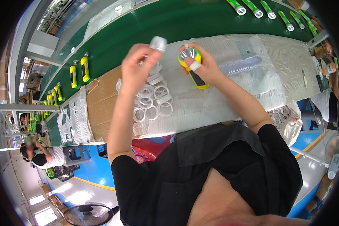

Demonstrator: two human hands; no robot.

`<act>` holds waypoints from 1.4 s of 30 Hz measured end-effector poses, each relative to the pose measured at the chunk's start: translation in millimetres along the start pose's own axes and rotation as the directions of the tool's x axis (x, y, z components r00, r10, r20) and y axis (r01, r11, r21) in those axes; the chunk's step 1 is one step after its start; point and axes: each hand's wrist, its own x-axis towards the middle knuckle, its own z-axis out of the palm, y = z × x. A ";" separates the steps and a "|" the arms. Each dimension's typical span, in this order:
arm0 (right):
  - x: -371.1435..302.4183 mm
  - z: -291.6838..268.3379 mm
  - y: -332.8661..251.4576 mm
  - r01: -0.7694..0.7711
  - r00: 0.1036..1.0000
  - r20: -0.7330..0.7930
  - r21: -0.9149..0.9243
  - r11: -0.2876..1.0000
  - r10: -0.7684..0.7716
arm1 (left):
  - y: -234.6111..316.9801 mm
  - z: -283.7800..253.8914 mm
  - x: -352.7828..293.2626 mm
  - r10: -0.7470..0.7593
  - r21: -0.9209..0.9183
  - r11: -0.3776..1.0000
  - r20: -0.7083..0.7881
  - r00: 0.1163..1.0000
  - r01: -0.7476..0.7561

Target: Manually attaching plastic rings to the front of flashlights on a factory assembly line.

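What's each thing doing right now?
Clear plastic piece: held in left hand
Yellow flashlight: held in right hand, silvery reflector showing
White rings: loose, overlapping
Ridged clear plastic cylinder: lying on its side
Green flashlights: lying on the green table
Left-side yellow flashlights: unclear whether standing or lying
Caged fan: can't tell if spinning
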 end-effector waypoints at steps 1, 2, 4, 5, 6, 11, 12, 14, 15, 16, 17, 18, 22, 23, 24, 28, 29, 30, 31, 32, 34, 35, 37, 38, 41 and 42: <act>0.0 -0.6 2.6 0.001 1.000 -0.008 -0.003 1.000 -0.001 | 17.8 14.5 -2.9 0.046 0.057 0.997 0.041 0.998 -0.048; -0.6 -0.1 3.9 0.005 1.000 -0.001 -0.004 1.000 -0.005 | 31.3 24.5 -6.6 0.089 0.113 0.989 0.082 0.993 -0.098; -2.3 -3.2 6.9 0.063 0.998 0.022 -0.033 0.997 -0.062 | 38.0 35.5 -9.8 0.111 0.143 0.982 0.112 0.987 -0.127; -2.9 -4.2 7.1 0.065 0.998 0.020 -0.033 0.997 -0.064 | 39.9 38.5 -10.8 0.108 0.185 0.974 0.124 0.986 -0.130; -3.9 -5.2 7.0 0.044 0.999 0.032 -0.034 0.998 -0.043 | 41.3 40.4 -11.4 0.104 0.227 0.965 0.136 0.985 -0.133; -6.1 -9.0 -2.8 -0.088 0.993 0.082 0.095 0.992 0.080 | 39.1 39.2 -11.1 0.087 0.246 0.961 0.162 0.983 -0.125; -4.7 -8.3 -5.5 0.039 0.999 0.029 -0.025 0.999 -0.038 | 39.9 40.0 -10.4 0.099 0.244 0.960 0.165 0.981 -0.137; -2.9 -12.7 -14.0 0.156 0.987 -0.012 -0.155 0.975 -0.160 | 47.3 41.8 -8.9 0.089 0.264 0.954 0.190 0.978 -0.138; -2.0 -19.3 -20.8 0.223 0.974 0.086 -0.176 0.959 -0.211 | 51.5 43.1 -7.3 0.077 0.287 0.948 0.213 0.974 -0.138; -0.9 -28.0 -27.4 0.290 0.949 0.184 -0.191 0.938 -0.256 | 54.2 45.0 -5.6 0.080 0.277 0.951 0.214 0.974 -0.139; 1.9 -42.0 -32.0 0.353 0.930 0.249 -0.391 0.850 -0.272 | 56.9 46.0 -5.4 0.083 0.295 0.943 0.237 0.968 -0.153; 3.0 -57.6 -44.0 0.406 0.907 0.322 -0.504 0.763 -0.270 | 59.1 49.0 -5.0 0.092 0.304 0.937 0.265 0.960 -0.173; 7.0 -72.7 -90.1 0.426 0.887 0.438 -0.659 0.620 -0.144 | 55.5 71.4 -5.0 0.131 0.192 0.962 0.292 0.947 -0.192; 9.8 -72.5 -98.9 0.381 0.889 0.457 -0.701 0.604 -0.030 | 54.7 78.2 -6.3 0.097 0.197 0.967 0.295 0.950 -0.160; 13.3 -68.9 -107.2 0.408 0.866 0.500 -0.720 0.561 0.011 | 54.5 82.7 -6.6 0.066 0.203 0.970 0.299 0.952 -0.131; 25.8 -52.4 -136.6 0.477 0.740 0.600 -0.786 0.393 0.303 | 51.8 93.7 -6.8 0.041 0.116 0.990 0.291 0.956 -0.078; 26.6 -49.0 -138.4 0.473 0.742 0.596 -0.790 0.390 0.308 | 51.2 94.7 -6.7 0.044 0.109 0.991 0.293 0.955 -0.079; 27.6 -45.3 -141.7 0.445 0.753 0.555 -0.826 0.347 0.354 | 50.4 94.9 -6.4 0.058 0.097 0.991 0.290 0.955 -0.089; 27.6 -43.2 -143.8 0.416 0.763 0.510 -0.857 0.302 0.397 | 49.8 95.5 -6.2 0.071 0.086 0.991 0.286 0.955 -0.100; 26.5 -43.5 -141.9 0.416 0.763 0.508 -0.859 0.299 0.400 | 48.6 97.0 -6.7 0.073 0.082 0.992 0.285 0.956 -0.100; 23.4 -45.3 -133.1 0.345 0.850 0.383 -0.923 0.168 0.361 | 46.1 100.0 -7.5 0.093 0.064 0.992 0.247 0.964 -0.112; 20.9 -42.6 -130.7 0.344 0.850 0.381 -0.924 0.165 0.364 | 47.1 100.8 -7.2 0.094 0.060 0.992 0.245 0.965 -0.112; 15.1 -36.0 -125.6 0.134 0.947 0.139 -0.990 0.039 0.290 | 50.4 101.9 -5.6 0.115 0.095 0.986 0.231 0.966 -0.140; 15.0 -32.1 -123.2 0.101 0.969 0.111 -0.993 0.053 0.223 | 50.5 102.3 -5.6 0.115 0.092 0.986 0.230 0.966 -0.139; 21.9 -28.3 -139.8 -0.003 0.861 -0.070 -0.991 -0.133 0.503 | 48.5 103.1 -6.1 0.089 0.181 0.974 0.242 0.966 -0.135; 17.3 -34.3 -139.2 -0.002 0.862 -0.071 -0.991 -0.137 0.502 | 44.8 104.3 -6.7 0.111 0.155 0.977 0.226 0.968 -0.148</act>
